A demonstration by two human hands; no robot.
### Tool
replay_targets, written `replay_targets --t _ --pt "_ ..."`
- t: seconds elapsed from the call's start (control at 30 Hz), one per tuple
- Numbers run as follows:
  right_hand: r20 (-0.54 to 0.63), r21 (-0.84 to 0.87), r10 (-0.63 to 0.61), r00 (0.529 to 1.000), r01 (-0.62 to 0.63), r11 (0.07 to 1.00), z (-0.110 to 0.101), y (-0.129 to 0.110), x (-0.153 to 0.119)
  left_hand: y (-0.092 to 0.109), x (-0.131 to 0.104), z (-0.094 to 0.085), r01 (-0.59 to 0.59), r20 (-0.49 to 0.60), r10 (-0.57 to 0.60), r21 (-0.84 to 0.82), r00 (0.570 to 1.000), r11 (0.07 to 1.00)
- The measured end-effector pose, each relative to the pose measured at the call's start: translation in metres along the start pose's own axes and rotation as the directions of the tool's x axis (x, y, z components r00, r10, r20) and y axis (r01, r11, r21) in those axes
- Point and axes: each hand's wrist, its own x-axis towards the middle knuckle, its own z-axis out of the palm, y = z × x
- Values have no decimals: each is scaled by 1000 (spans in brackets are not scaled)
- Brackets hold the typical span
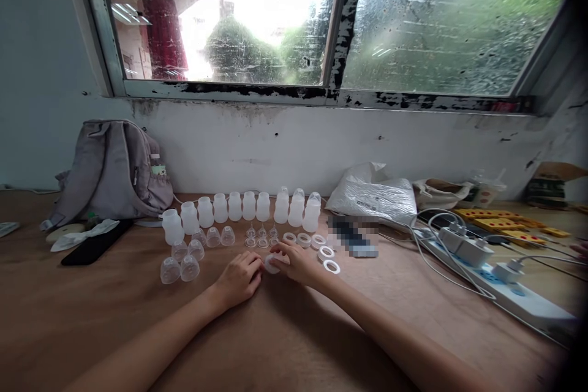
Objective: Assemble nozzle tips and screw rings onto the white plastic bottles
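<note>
My right hand (289, 263) has its fingers closed on a white ring (271, 263) at the middle of the table. Just left of it, my left hand (239, 277) rests on the wood with its fingers curled together near the ring; whether anything is under them is hidden. Behind my hands stand clear nipples (261, 236). White rings (304, 240) lie to the right of them. Several clear domed caps (190, 267) sit at the left. A curved row of frosted bottles (234, 206) stands farther back, with capped bottles (297, 207) at its right end.
A grey backpack (108, 171) and a black phone-like slab (95, 244) are at the left. Toward the right are a silver bag (374, 195), a blurred patch (353, 236), a white power strip (528, 300) with cables, and yellow pieces (496, 220). Part of another person's hand (581, 251) shows at the right edge.
</note>
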Motion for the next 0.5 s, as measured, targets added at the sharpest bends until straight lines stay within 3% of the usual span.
replay_targets --t 0.23,0.5 --pt "-80 138 2 997 9 990 -7 -13 3 2 1 -7 74 -99 -91 -159 991 984" --pt "-43 298 -30 999 41 954 -10 -29 0 2 -1 -13 64 -80 -91 -294 993 954"
